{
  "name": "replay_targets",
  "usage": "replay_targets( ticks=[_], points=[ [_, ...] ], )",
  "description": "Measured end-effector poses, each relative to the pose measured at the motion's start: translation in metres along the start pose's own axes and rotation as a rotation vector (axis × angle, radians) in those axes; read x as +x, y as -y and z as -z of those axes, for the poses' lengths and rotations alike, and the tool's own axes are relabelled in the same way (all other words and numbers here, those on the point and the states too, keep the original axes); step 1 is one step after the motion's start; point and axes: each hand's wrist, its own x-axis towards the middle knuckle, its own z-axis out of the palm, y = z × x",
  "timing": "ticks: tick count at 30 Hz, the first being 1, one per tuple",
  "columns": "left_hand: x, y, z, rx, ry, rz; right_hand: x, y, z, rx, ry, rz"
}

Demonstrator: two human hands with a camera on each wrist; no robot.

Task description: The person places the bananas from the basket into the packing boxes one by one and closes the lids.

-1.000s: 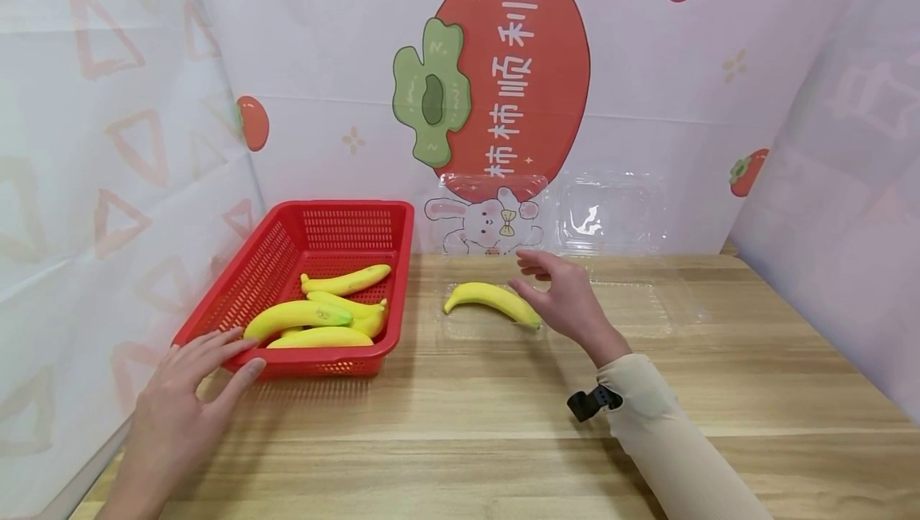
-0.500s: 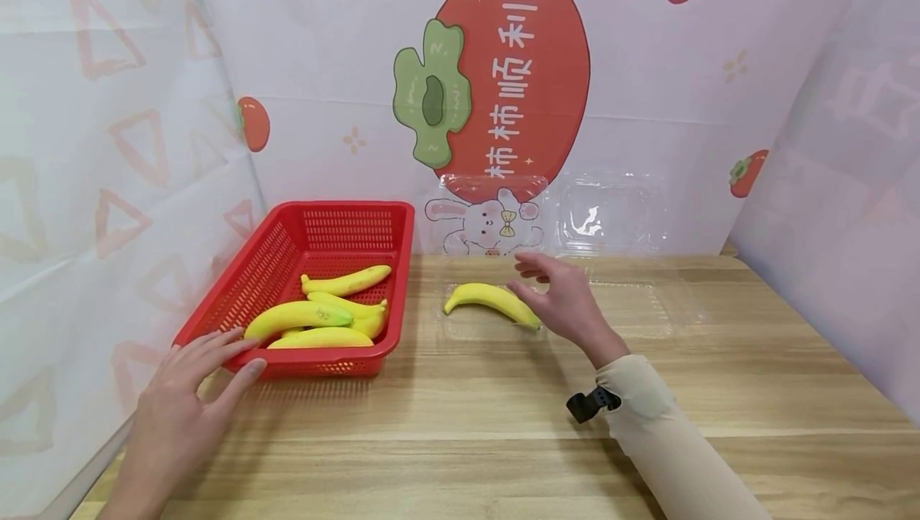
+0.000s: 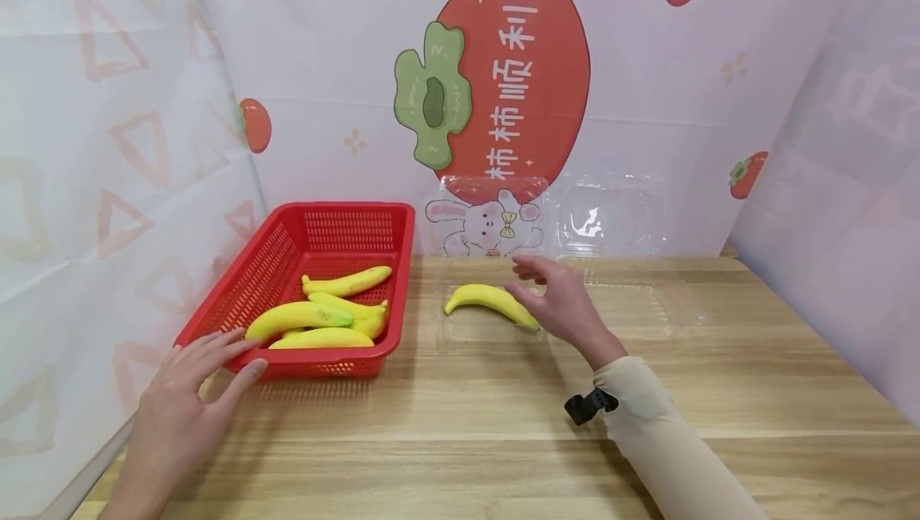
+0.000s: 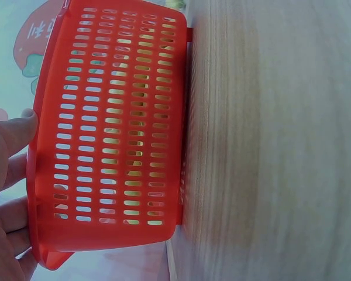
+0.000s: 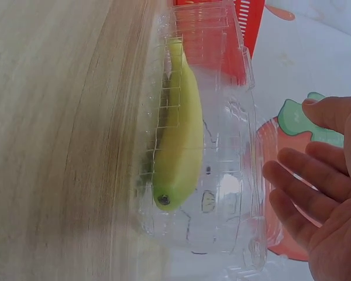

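Note:
My left hand (image 3: 176, 400) rests its fingers on the near left corner of a red plastic basket (image 3: 407, 272), with the thumb apart from them. In the left wrist view the fingertips lie along the basket's rim. Several yellow bananas (image 3: 298, 316) lie inside. Right of the basket, one banana (image 3: 485, 296) sits in a clear plastic clamshell box (image 5: 237, 146) whose lid stands raised. My right hand (image 3: 568, 308), fingers relaxed and holding nothing, hovers at that banana's right end. The right wrist view shows the hand (image 5: 322, 187) apart from the banana, beside the box's upper edge.
A second clear clamshell box (image 3: 632, 284) stands right of the first, its lid raised against the backdrop. A printed cloth (image 3: 309, 49) encloses the back and sides of the wooden table (image 3: 460, 440). A black strap is on my right wrist.
My right hand has drifted very slightly left. The left hand, basket, bananas and boxes stay as they were.

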Motion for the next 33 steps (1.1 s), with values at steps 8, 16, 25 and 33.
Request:
replay_targets(
  ticks=[8, 16, 25, 33],
  points=[
    [-0.001, 0.001, -0.001, 0.0, -0.004, -0.007, 0.002, 0.006, -0.002, 0.003, -0.002, 0.002],
    [-0.002, 0.001, -0.001, -0.012, -0.015, -0.021, 0.007, 0.017, -0.005, 0.044, -0.001, 0.024],
    [-0.001, 0.002, -0.001, -0.018, -0.024, -0.033, 0.011, 0.03, -0.01, 0.049, 0.006, 0.033],
    [-0.001, 0.002, -0.001, -0.01, -0.014, -0.023, 0.016, 0.038, -0.017, 0.083, 0.023, 0.059]
  ],
)
